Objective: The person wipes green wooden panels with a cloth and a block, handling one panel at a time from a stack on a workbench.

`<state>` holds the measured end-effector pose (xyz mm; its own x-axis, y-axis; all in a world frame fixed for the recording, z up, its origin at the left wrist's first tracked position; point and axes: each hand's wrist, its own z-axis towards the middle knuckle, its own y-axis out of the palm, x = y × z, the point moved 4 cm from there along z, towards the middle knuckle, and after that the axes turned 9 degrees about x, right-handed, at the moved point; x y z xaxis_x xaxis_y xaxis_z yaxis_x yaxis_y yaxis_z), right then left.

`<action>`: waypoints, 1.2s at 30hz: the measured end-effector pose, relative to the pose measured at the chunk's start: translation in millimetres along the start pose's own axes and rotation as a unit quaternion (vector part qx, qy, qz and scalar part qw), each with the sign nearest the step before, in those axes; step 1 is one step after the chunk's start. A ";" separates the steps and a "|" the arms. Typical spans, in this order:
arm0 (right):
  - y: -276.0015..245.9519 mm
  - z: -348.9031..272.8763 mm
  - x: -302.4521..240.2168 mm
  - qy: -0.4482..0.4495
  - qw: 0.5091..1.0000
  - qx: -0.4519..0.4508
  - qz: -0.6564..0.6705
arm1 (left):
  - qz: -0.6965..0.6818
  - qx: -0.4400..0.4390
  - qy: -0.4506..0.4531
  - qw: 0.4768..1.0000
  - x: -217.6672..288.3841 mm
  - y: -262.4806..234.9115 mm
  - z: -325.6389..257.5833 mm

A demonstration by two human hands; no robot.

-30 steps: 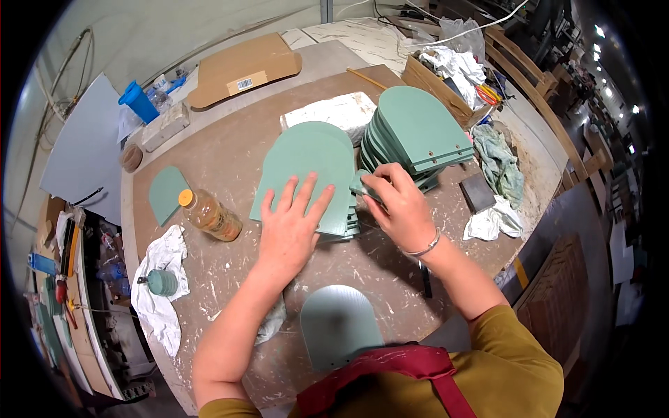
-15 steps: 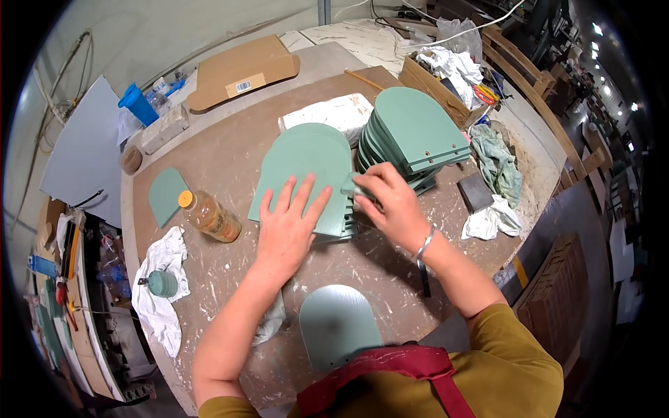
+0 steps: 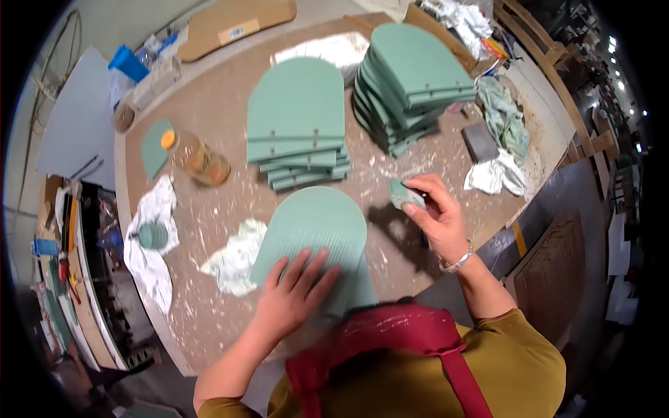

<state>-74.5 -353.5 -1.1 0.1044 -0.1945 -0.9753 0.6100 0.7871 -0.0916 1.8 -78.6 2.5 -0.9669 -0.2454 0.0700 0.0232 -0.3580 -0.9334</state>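
A flat green panel [image 3: 313,219] with a rounded top lies near me, overlapping another green panel [image 3: 360,285] beneath it. My left hand [image 3: 293,292] rests on its lower part, fingers spread and flat. Over the table to the right, my right hand [image 3: 442,216] pinches a small green-and-white pad [image 3: 405,194], clear of the panel. Beyond the near panel stands a low stack of similar panels [image 3: 296,104], with small holes along their straight edges. A taller stack [image 3: 418,63] sits to its right, its lower panels fanned unevenly.
A bottle with an orange cap [image 3: 198,161] stands at left. White cloths [image 3: 237,258] lie beside the near panel and along the left edge. At right are a dark grey block [image 3: 480,143], a greenish rag [image 3: 503,115] and a white cloth [image 3: 496,174]. A cardboard piece [image 3: 237,26] lies at the back.
My left hand has come nearer with a panel from the middle stack, which now covers part of the near panel. My right hand has moved right and nearer, still holding the pad.
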 end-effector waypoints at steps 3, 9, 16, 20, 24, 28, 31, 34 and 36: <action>8.0 -45.8 29.7 0.075 0.995 -0.043 -0.047 | 0.000 -0.064 -0.019 0.998 12.3 45.0 -23.8; 9.1 -99.2 36.5 -0.067 0.964 -0.122 -0.227 | -0.040 -0.076 -0.082 0.993 40.0 51.1 -22.4; 9.4 -110.5 36.2 -0.068 0.966 -0.066 -0.240 | -0.055 0.010 -0.145 0.988 5.7 72.2 15.2; 22.5 -114.2 29.2 -0.096 0.960 -0.067 -0.254 | -0.056 0.011 -0.166 0.985 3.1 85.1 15.6; 36.5 -116.9 31.3 -0.119 0.949 -0.075 -0.282 | -0.057 0.006 -0.166 0.985 2.6 87.6 15.2; 45.4 -95.8 36.4 -0.123 0.947 -0.051 -0.292 | -0.057 0.026 -0.167 0.984 2.9 90.9 13.8; 49.8 -92.7 33.5 -0.134 0.945 -0.042 -0.295 | -0.049 0.029 -0.167 0.984 0.7 89.8 12.9; 51.8 -114.2 31.5 -0.112 0.939 -0.043 -0.321 | -0.041 0.029 -0.168 0.985 2.1 92.4 11.5; 54.5 -109.7 30.7 -0.092 0.943 -0.030 -0.318 | -0.045 0.037 -0.169 0.984 2.3 93.1 12.2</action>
<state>-124.2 -252.3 -58.1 -0.1295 -0.7327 -0.6681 0.5499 0.5076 -0.6633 4.8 -123.5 -80.0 -0.8270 -0.4897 0.2763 -0.0284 -0.4544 -0.8903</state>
